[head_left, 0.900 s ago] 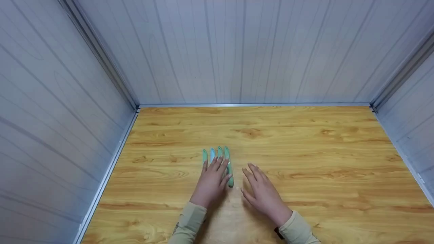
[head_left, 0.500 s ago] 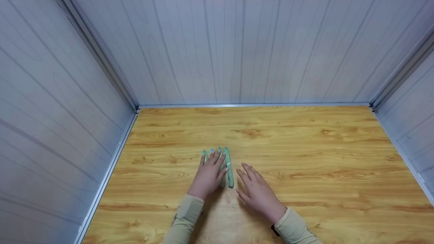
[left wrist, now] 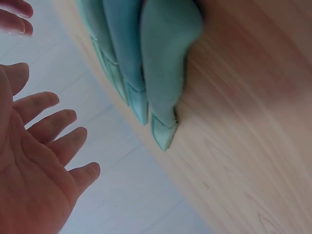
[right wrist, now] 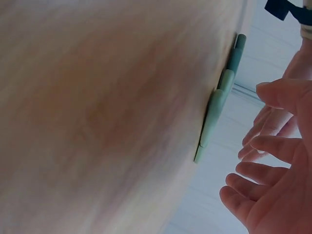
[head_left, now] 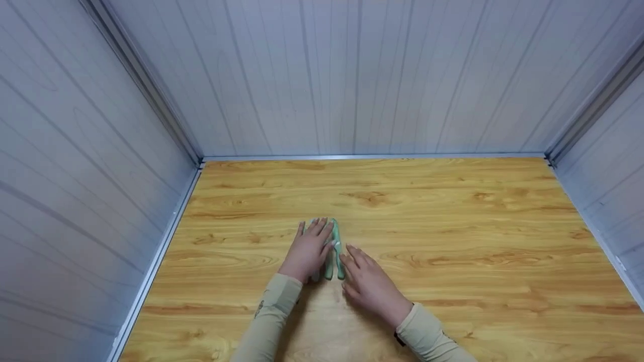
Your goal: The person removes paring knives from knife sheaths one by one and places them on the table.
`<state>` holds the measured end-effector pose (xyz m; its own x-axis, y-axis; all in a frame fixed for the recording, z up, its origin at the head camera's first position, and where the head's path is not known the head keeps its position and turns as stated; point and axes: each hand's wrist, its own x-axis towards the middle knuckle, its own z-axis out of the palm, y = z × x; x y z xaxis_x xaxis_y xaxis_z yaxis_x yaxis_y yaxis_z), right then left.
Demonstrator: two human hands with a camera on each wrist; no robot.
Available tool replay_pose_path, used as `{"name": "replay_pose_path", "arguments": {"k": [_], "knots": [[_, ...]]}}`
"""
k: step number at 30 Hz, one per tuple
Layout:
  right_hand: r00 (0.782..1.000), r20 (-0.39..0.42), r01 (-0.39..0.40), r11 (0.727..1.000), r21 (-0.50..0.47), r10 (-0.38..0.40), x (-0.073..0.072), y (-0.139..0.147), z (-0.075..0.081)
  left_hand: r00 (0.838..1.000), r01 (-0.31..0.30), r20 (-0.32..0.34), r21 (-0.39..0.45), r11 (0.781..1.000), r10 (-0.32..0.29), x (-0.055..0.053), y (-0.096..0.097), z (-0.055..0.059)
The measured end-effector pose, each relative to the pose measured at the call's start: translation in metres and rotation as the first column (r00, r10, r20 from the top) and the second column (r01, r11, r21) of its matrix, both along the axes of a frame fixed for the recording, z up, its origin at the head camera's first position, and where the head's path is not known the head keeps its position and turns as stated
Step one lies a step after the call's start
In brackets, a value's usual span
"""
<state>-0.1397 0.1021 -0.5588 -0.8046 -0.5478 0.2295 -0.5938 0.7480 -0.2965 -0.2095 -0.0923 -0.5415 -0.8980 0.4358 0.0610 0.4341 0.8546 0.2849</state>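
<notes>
Pale panelled walls (head_left: 332,80) around a wood-grain desk (head_left: 453,211); near its middle, slim green pieces (left wrist: 165,48) and a blue piece (left wrist: 125,41) lying side by side; left hand (head_left: 306,254) spread over them, contact impossible to tell; right hand (head_left: 375,287) loosely spread, slightly bent, just beside the rightmost green piece (head_left: 338,255).

Pretty tight between the left hand (head_left: 307,251) and right hand (head_left: 372,286): the end green piece (head_left: 339,265) sits right in that gap, can't tell if the right fingers touch it. Left hand covers most of the other slim pieces (head_left: 328,271), so coming straight down there is blocked. Gap widens toward the person, between the 2 sleeves (head_left: 271,311). Loads of open table (head_left: 478,226) off to the right and beyond the fingertips, up to the back wall (head_left: 322,75). Left wall (head_left: 75,176) and right wall (head_left: 609,166) box in the sides.
</notes>
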Motion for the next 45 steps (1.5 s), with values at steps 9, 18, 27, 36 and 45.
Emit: {"name": "replay_pose_path", "arguments": {"k": [9, 18, 27, 36, 45], "knots": [[0.999, 0.029, -0.022, 1.0, -0.017, 0.022, -0.007, -0.007, -0.003, 0.999, 0.041, 0.007, -0.061, 0.997, -0.04, -0.015, 0.003, -0.002], [0.997, 0.056, -0.042, 0.998, -0.043, 0.044, -0.013, -0.012, 0.0, 0.999, 0.054, 0.009, -0.098, 0.994, -0.054, -0.022, 0.003, -0.004], [0.996, 0.069, -0.054, 0.998, -0.013, 0.055, -0.018, -0.014, 0.0, 0.997, 0.073, 0.01, -0.128, 0.989, -0.072, -0.026, 0.004, -0.005], [0.995, 0.062, -0.08, 0.996, 0.028, 0.078, -0.021, -0.016, 0.005, 0.996, 0.088, 0.026, -0.134, 0.987, -0.085, -0.03, 0.007, -0.008], [0.99, 0.113, -0.091, 0.995, 0.037, 0.087, -0.021, -0.018, 0.004, 0.994, 0.097, 0.058, -0.143, 0.985, -0.09, -0.034, 0.01, -0.012]]}}
